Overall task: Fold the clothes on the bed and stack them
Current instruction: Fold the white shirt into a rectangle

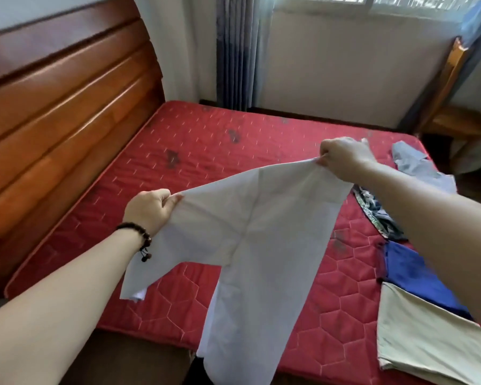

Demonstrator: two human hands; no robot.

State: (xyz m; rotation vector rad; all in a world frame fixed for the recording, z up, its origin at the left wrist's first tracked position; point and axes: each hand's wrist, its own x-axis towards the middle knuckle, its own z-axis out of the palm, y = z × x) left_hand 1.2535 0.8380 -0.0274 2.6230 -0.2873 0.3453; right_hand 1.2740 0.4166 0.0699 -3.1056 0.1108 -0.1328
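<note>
Hands [147, 209] [342, 157] hold white garment [250, 245] above bed [206, 145].

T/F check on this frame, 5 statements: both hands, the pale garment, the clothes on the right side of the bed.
1. Both hands pinch the pale grey garment. True: left hand and right hand each grip its top edge.
2. The garment lies flat on the red mattress. False: it is held up and hangs down past the near edge of the bed.
3. The left wrist wears a dark bead bracelet. True.
4. A blue garment lies between a patterned garment and a beige garment. True.
5. The right hand is open and empty. False: it grips the garment.
</note>
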